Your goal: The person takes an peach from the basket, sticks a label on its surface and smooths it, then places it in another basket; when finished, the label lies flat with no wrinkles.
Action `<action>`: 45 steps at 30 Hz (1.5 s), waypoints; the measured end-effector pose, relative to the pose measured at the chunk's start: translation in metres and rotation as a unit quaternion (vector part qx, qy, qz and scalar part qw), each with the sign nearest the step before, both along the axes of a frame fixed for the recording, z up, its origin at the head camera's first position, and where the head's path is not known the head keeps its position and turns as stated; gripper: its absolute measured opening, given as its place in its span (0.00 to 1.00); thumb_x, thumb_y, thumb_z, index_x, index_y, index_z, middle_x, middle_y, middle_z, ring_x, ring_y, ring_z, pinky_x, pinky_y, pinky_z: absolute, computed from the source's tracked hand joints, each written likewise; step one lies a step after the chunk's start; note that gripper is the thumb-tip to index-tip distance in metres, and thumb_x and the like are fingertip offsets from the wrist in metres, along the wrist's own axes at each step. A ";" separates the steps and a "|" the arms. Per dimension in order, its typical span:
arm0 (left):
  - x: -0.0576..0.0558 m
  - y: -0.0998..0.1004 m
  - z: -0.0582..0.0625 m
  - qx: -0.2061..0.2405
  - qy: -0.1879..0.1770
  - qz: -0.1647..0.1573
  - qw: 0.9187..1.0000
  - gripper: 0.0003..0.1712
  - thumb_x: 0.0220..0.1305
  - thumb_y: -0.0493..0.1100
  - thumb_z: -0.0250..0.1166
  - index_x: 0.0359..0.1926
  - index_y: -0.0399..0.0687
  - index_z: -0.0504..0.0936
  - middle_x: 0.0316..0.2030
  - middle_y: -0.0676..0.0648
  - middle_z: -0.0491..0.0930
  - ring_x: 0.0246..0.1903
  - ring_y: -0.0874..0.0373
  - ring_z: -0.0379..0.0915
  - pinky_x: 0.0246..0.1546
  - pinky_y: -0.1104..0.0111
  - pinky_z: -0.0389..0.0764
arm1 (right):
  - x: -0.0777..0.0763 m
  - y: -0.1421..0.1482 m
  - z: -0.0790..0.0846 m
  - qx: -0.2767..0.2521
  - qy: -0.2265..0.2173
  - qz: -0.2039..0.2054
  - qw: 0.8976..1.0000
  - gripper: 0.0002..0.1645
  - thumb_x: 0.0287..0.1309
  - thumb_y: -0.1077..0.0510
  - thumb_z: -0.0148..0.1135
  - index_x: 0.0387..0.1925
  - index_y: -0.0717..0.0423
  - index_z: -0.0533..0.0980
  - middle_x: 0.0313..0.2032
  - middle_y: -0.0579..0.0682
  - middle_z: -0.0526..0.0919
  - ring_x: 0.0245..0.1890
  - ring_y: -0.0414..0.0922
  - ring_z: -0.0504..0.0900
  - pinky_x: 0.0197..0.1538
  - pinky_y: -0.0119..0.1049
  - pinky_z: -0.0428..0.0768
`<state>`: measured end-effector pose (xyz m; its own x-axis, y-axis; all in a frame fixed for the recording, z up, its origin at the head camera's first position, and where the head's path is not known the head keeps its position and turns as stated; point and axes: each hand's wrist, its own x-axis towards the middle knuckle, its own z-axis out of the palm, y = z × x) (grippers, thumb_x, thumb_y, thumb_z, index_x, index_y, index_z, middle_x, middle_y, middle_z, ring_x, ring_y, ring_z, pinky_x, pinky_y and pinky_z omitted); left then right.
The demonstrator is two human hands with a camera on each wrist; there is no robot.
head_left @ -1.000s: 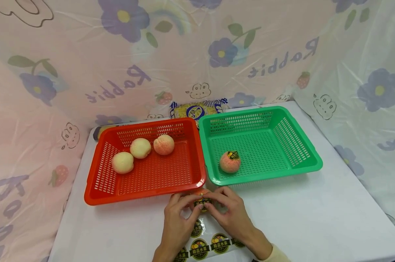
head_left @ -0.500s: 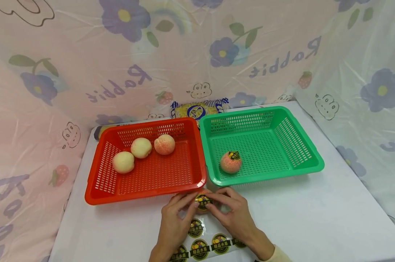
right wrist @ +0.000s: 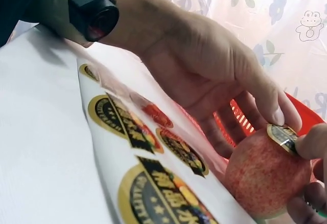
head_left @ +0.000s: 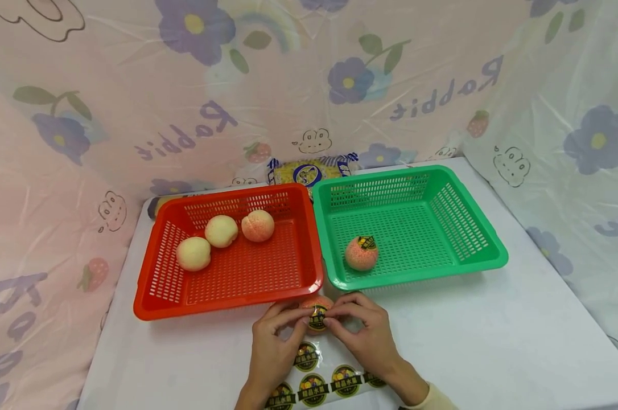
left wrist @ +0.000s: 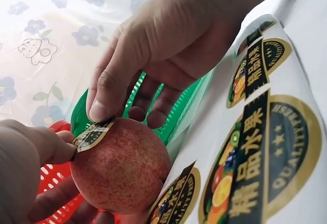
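A pinkish-red peach [left wrist: 125, 168] rests on the table in front of the baskets, partly behind the fingers in the head view. On it lies a round black-and-gold fruit sticker [head_left: 317, 318]. My left hand [head_left: 275, 344] pinches the sticker's left edge between thumb and index finger. Its right edge is pinched likewise by my right hand [head_left: 367, 336]. In the right wrist view the sticker [right wrist: 283, 138] lies against the peach's upper side. Beneath my wrists spreads a clear sheet of stickers [head_left: 313, 389], several of the same kind.
Behind my left hand stands a red basket [head_left: 227, 307] with three pale peaches [head_left: 221, 231]. A green basket [head_left: 416, 276] touches it on the right and holds one peach [head_left: 361, 257] with a sticker. A yellow-and-blue packet [head_left: 306, 172] lies behind them, before the patterned cloth.
The sticker between my fingertips has spread flatter against the peach, and more of the peach's top shows. My left hand has shifted slightly left. The baskets stay put.
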<state>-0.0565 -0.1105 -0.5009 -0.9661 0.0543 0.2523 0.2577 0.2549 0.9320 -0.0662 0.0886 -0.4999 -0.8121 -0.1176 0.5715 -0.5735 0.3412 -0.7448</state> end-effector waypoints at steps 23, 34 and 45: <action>-0.001 0.004 0.001 -0.014 0.024 -0.023 0.999 0.19 0.58 0.45 0.75 0.52 0.56 0.87 0.38 0.53 0.80 0.37 0.56 0.79 0.41 0.65 0.85 | -0.004 0.004 -0.008 0.019 -0.120 0.045 0.992 0.23 0.55 0.52 0.76 0.54 0.43 0.82 0.34 0.40 0.78 0.32 0.41 0.78 0.33 0.34 0.81; -0.001 0.000 0.004 -0.039 0.019 -0.022 0.999 0.23 0.61 0.47 0.74 0.58 0.58 0.85 0.54 0.55 0.82 0.47 0.58 0.78 0.62 0.77 0.69 | -0.003 0.003 -0.006 0.065 -0.091 0.011 0.994 0.28 0.52 0.47 0.77 0.56 0.39 0.82 0.38 0.38 0.79 0.37 0.44 0.76 0.39 0.37 0.76; 0.000 -0.004 0.002 -0.025 -0.014 -0.015 0.999 0.15 0.65 0.40 0.69 0.52 0.58 0.88 0.59 0.51 0.80 0.62 0.53 0.75 0.64 0.71 0.73 | -0.002 0.004 -0.005 0.043 -0.100 0.031 0.994 0.22 0.55 0.52 0.76 0.53 0.43 0.84 0.56 0.48 0.82 0.51 0.43 0.81 0.52 0.33 0.80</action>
<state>-0.0562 -0.1143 -0.4993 -0.9706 0.0951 0.2211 0.2396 0.2930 0.9256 -0.0687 0.0928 -0.5048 -0.8980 -0.2131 0.3849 -0.4390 0.3775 -0.8154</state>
